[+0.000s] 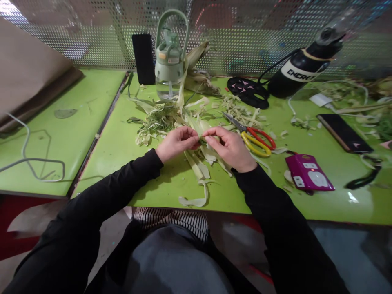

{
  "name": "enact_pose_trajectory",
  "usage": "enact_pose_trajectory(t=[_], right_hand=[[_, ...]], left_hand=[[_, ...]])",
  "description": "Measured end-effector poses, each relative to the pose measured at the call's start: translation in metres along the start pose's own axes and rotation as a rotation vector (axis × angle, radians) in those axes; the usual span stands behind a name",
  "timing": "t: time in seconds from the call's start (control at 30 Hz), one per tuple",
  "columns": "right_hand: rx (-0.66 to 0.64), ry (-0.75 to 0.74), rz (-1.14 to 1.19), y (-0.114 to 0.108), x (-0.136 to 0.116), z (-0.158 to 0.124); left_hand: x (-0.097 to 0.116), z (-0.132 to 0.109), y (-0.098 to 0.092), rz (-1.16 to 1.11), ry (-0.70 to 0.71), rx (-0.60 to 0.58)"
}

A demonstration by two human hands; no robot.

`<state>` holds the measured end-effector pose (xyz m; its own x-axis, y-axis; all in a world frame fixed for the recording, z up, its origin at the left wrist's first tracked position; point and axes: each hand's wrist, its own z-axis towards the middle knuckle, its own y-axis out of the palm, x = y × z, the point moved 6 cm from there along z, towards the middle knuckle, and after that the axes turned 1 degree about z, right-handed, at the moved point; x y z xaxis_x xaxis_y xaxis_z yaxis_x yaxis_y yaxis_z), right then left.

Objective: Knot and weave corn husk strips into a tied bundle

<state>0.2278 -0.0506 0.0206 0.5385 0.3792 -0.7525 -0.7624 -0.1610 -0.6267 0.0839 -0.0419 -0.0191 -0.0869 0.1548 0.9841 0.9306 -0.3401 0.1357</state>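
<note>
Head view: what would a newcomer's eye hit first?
Probably the left hand and right hand, close together mid-picture, pinching corn husk over the lime-green tabletop. Next, the scissors with red and yellow handles, just right of the right hand. Then the magenta device with a white apple-shaped mark, farther right towards the front edge.
</note>
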Motion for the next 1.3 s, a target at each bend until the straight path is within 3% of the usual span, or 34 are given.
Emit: enact_pose_trajectory(t=[0.13,0.37,0.6,0.8,1.03,1.17,1.3], right_hand=[[0.015,0.068,0.127,0.001,0.007,0.001],[-0.116,0.237,0.509,0.011,0.026,0.001],[-0.195,0.238,0.396,0.012,0.021,0.001],[-0.027,0.097,0.092,0.006,0.009,0.003],[-0.084,0.059,0.211,0.01,0.008,0.003],[-0.156,0.055,0.123,0.008,0.005,0.001],[-0.126,0.031,0.052,0.007,-0.001,0.0]], left_hand=[[-0.004,0.0,0.003,0.023,0.041,-0.049],[-0.003,0.002,0.0,0.036,0.077,-0.013],[0.002,-0.001,0.002,0.082,0.076,0.009],[0.0,-0.001,0.003,0.076,0.016,-0.029],[-0.004,-0.003,0.002,0.106,0.061,-0.028],[-0.006,-0.002,0.002,0.103,0.06,-0.035],[-0.002,-0.001,0.0,0.106,0.064,-0.013]])
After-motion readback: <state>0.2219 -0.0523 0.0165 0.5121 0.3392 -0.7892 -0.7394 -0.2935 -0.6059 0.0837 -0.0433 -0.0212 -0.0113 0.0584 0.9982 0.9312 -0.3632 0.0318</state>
